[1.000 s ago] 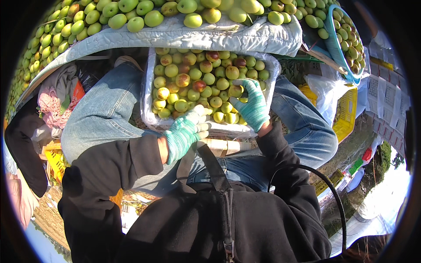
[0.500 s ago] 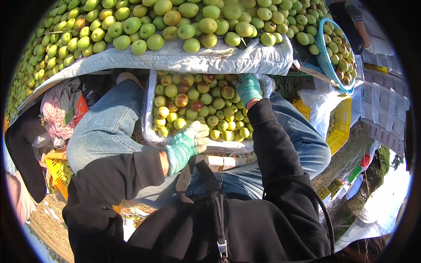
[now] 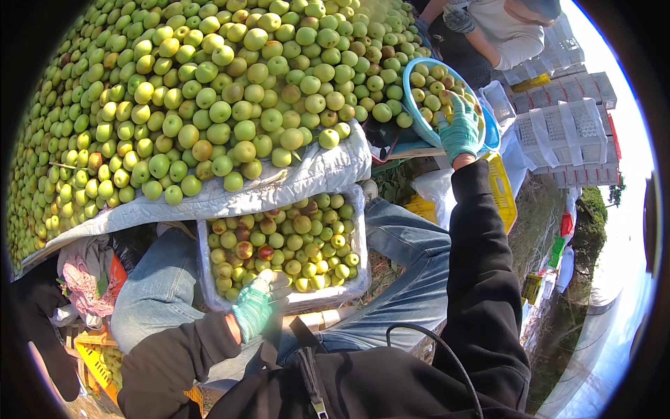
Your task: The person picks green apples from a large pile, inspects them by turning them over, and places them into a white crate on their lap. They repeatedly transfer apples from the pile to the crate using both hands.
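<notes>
My right hand (image 3: 460,131), in a green-and-white knitted glove, is at a blue round basket (image 3: 412,105) at the far right. Its fingers are stretched out over the green jujube-like fruits (image 3: 427,94) inside; no fruit shows in its grip. My left hand (image 3: 255,306), gloved alike, rests with fingers extended at the near left rim of a plastic-lined crate (image 3: 359,237). That crate stands between my knees, filled with similar fruits (image 3: 293,241), several of them browned. Slight blur softens the left fingertips.
A big heap of green fruits (image 3: 209,91) lies beyond on a pale quilted cloth (image 3: 293,183). A yellow crate (image 3: 501,192) stands below the basket. Grey crates (image 3: 565,133) are stacked at the right, near another person (image 3: 488,35). Another yellow crate (image 3: 94,363) sits at the left.
My right hand has left the far right corner of the lined crate and reached right to the blue basket. My left hand stays at the crate's near edge. The view has turned right.
</notes>
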The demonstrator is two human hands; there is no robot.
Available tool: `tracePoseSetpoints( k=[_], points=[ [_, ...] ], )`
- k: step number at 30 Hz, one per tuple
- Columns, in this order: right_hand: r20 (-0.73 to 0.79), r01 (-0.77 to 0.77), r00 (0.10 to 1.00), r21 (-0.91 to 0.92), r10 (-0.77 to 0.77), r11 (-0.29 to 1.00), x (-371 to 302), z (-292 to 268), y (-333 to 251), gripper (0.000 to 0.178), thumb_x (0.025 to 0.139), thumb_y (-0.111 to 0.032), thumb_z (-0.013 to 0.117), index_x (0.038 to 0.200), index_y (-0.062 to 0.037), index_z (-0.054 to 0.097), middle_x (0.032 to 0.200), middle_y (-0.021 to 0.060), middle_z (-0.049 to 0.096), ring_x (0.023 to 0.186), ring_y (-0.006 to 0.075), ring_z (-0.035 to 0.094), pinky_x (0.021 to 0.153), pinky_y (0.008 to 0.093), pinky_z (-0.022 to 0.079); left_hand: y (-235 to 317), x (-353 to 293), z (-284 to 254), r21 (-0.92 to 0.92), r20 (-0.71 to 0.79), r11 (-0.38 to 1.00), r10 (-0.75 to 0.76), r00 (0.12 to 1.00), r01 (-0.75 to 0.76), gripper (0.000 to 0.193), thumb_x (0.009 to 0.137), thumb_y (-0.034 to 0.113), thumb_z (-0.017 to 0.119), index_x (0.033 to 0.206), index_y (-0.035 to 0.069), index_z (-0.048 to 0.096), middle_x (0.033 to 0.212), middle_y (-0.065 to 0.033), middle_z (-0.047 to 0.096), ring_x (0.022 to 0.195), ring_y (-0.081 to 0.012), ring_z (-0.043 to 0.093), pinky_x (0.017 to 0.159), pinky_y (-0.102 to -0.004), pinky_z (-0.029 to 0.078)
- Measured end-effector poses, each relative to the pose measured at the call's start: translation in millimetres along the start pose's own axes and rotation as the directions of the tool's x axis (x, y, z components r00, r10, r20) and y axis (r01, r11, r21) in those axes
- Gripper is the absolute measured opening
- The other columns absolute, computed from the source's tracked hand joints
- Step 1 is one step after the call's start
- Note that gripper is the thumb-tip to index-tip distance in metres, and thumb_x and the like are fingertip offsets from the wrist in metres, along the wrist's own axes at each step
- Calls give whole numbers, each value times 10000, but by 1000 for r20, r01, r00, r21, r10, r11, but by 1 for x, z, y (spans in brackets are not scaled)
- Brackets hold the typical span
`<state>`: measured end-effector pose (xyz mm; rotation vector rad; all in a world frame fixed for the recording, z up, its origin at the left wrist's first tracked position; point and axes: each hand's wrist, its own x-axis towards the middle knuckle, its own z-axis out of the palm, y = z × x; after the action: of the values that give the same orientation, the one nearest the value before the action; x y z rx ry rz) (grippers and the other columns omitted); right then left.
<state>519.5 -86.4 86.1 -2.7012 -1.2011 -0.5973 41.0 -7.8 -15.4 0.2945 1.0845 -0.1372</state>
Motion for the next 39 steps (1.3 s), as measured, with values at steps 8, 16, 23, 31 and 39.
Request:
tracePoseSetpoints(
  k=[8, 16, 23, 31, 39],
  points=[
    [653, 274, 753, -200, -81, 941, 91, 1, 9, 795, 704, -259, 757, 1407, -243, 387, 1424, 125, 386, 1310, 343, 392, 1070, 417, 359, 3, 9, 3, -2, 49, 1000, -7, 999, 7, 390, 947, 373, 523, 1124, 29, 569, 995, -56, 625, 868, -172, 601, 769, -301, 510],
    [853, 312, 521, -234, 40, 921, 124, 10, 0, 723, 650, -296, 800, 1295, -175, 498, 1333, 200, 421, 1168, 369, 515, 958, 434, 453, 11, 2, 15, 26, -8, 999, -27, 1000, 27, 339, 921, 351, 544, 1074, 49, 572, 949, -27, 622, 876, -152, 614, 736, -273, 498],
    [865, 269, 494, -252, 91, 930, 124, 19, -1, 740, 628, -292, 810, 1295, -177, 511, 1303, 157, 489, 1169, 337, 527, 967, 426, 450, 10, 3, 15, 43, -20, 998, -46, 999, 47, 418, 904, 364, 570, 1144, 22, 558, 1042, -61, 612, 959, -170, 602, 762, -287, 505],
    [742, 170, 652, -344, 157, 923, 124, 23, 1, 725, 618, -313, 837, 1244, -96, 542, 1266, 158, 531, 1136, 331, 552, 964, 387, 462, 8, -3, 10, 8, 57, 1000, -18, 998, 18, 393, 903, 338, 590, 1136, 21, 573, 1106, -84, 600, 1005, -178, 600, 813, -290, 508],
    [257, 60, 854, 816, -453, 575, -39, -70, -112, 498, 582, -94, 802, 1028, -84, 580, 1095, 96, 520, 1019, 272, 528, 884, 356, 456, 31, -2, 29, -280, 374, 946, -47, 926, 161, 357, 938, 310, 559, 1131, 10, 562, 1064, -122, 636, 942, -260, 647, 858, -411, 545]
  ],
)
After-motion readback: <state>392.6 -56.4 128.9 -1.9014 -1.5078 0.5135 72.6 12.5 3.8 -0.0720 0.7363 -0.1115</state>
